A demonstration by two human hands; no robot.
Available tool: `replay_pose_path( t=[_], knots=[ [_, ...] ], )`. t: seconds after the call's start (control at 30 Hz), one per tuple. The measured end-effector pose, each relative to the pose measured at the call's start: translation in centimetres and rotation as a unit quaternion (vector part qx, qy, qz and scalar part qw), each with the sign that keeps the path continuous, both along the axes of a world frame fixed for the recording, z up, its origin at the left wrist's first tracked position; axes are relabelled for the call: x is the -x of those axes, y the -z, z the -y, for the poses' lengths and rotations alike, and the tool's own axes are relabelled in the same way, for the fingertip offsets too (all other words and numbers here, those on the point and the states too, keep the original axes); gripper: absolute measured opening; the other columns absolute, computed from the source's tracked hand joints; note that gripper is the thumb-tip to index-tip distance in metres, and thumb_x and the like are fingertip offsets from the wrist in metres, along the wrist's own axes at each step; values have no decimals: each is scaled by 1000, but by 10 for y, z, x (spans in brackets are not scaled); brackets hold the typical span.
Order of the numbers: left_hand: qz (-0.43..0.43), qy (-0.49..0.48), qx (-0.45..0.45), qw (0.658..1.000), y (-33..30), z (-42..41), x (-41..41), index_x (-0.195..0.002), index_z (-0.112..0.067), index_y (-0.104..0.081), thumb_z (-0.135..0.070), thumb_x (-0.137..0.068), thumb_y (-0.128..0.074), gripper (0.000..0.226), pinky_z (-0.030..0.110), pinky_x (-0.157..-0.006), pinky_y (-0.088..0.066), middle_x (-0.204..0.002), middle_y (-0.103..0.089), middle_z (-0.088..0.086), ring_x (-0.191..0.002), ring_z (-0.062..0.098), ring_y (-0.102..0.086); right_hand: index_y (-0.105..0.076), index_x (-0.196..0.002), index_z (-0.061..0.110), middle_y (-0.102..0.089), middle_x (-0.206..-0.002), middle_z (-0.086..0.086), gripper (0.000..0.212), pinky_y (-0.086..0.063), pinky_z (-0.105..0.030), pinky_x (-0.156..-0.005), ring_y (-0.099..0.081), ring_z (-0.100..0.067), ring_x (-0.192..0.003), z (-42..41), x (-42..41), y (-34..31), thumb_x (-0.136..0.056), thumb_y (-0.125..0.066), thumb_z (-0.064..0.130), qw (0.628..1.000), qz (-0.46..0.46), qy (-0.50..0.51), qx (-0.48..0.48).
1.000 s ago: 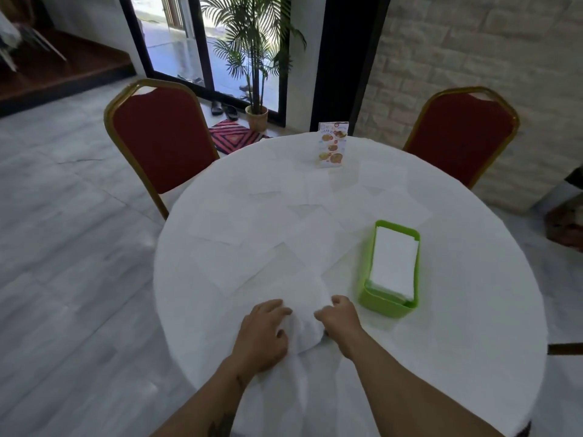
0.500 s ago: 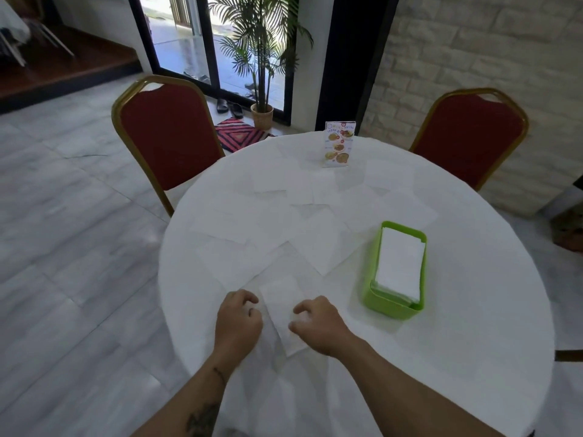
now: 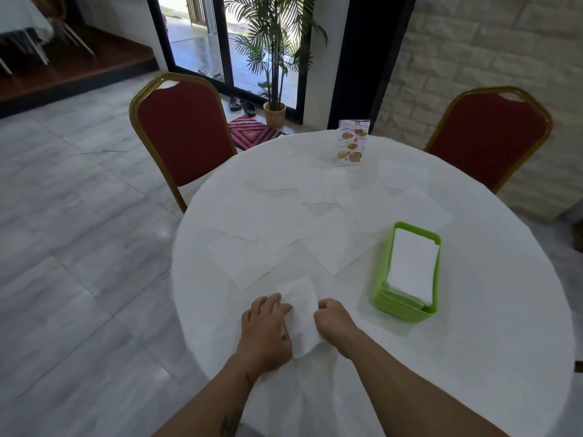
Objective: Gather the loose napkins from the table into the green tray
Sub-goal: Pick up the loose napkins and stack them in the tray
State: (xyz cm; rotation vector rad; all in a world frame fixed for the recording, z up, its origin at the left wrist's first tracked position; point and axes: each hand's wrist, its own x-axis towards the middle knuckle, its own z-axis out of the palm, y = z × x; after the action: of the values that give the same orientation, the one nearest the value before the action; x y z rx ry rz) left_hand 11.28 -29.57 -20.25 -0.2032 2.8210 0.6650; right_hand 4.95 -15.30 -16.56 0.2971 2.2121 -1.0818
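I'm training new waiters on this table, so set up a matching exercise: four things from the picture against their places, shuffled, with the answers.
Things:
1. folded napkin
2. green tray
3. menu card
4. potted palm

Places:
A. standing at the table's far edge
B. between the two hands
C. on the floor by the glass door
D. on the table, right of the hands, napkins inside

Pairs: 1-B, 2-D, 3-A, 4-C

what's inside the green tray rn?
The green tray holds a stack of white napkins lying flat and filling most of it. Only the top sheet and some near edges show; the count below and the tray's floor are covered.
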Motion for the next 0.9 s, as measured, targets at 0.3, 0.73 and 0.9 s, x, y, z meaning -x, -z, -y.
replay_pose_path(
  t=[0.3, 0.73, 0.9],
  knots=[
    [-23, -108, -131, 985, -17, -21, 8, -133, -33, -47, -39, -75, -49, 59, 42, -111, -31, -144, -41, -10, -134, 17, -34, -60, -73, 12, -62, -68, 2, 12, -42, -29, -57, -55, -16, -63, -4, 1, -13, -83, -54, 14, 987, -157, 14, -24],
    [-47, -42, -300, 952, -95, -131, 115, -133, -22, -51, -19, -85, -55, 49, 31, -101, -43, -138, -50, -2, -122, 16, -48, -71, -89, 10, -70, -91, -5, 21, -48, -28, -64, -64, -25, -88, -136, 74, -78, -77, -55, 3, 951, -213, 221, -31],
    [9, 20, -198, 980, -80, -159, 118, -139, -19, -43, -22, -85, -56, 55, 35, -111, -35, -146, -41, 1, -130, 19, -42, -66, -84, 0, -70, -92, -16, 19, -52, -36, -65, -63, -28, -76, -165, 76, -70, -73, -51, 1, 955, -173, 238, -45]
  ],
)
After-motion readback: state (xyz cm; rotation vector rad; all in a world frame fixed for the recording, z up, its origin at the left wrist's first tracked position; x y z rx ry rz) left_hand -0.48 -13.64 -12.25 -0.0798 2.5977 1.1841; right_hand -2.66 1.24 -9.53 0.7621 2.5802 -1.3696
